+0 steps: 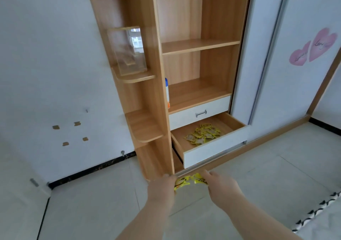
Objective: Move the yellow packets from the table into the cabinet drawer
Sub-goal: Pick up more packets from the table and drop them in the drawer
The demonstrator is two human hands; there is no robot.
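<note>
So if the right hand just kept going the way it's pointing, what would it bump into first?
Probably the white front panel of the open drawer. The right hand, gripping yellow packets, points up-left at it, though depth is unclear; it might pass over.

Bare left forearm (153,215) — bare right forearm (247,215)

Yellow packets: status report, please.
Left hand and right hand both gripping yellow packets, short of the drawer. Drawer open, packet pile inside. Nothing in the way.
</note>
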